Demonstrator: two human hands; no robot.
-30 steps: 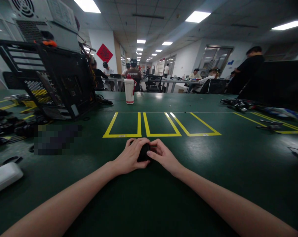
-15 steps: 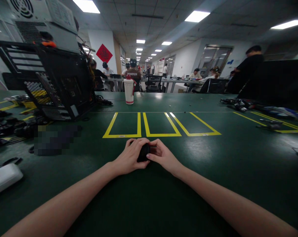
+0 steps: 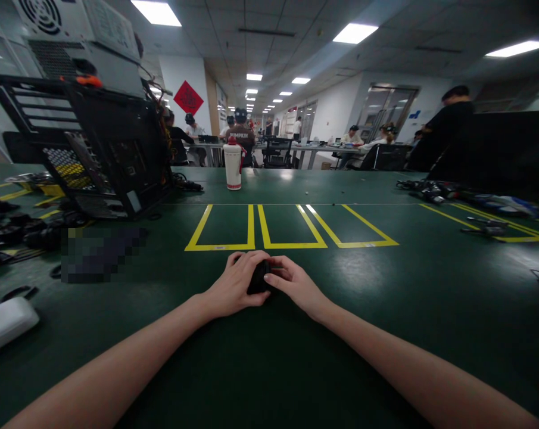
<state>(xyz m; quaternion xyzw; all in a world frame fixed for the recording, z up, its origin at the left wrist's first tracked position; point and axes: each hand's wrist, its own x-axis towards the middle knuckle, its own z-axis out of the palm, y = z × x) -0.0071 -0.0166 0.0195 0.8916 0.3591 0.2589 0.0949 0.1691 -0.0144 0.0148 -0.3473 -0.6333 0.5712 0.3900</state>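
Near the middle of the green worktop [image 3: 269,369], two bare hands come together around a small, rounded black object [image 3: 257,277]. The left hand [image 3: 231,286] wraps over it from the left, fingers across its top and far side, thumb low along the near side. The right hand [image 3: 298,289] meets it from the other side, thumb and forefinger closed on its right edge. Between all those fingers, I can't tell quite what the object is, nor whether its underside touches the surface.

Just beyond the hands lie three yellow tape outlines [image 3: 220,246] in a row, and past the leftmost one stands an upright white cup [image 3: 233,168] with a red lid. Over to the left leans a bulky, open black computer case [image 3: 112,152] with a grey metal box [image 3: 111,39] on top, and beside it sprawls a heap of dark cables [image 3: 37,229]. Nearer the person, a blurred-out dark item [image 3: 103,256] lies flat, and a white object [image 3: 8,325] pokes in at the left edge.

Across on the right, more cables [image 3: 430,190] are bunched up, with a small dark gadget [image 3: 486,227] nearer, by the yellow tape there. Behind that side a person in black [image 3: 452,131] stands, head bowed, while others sit at tables farther back.
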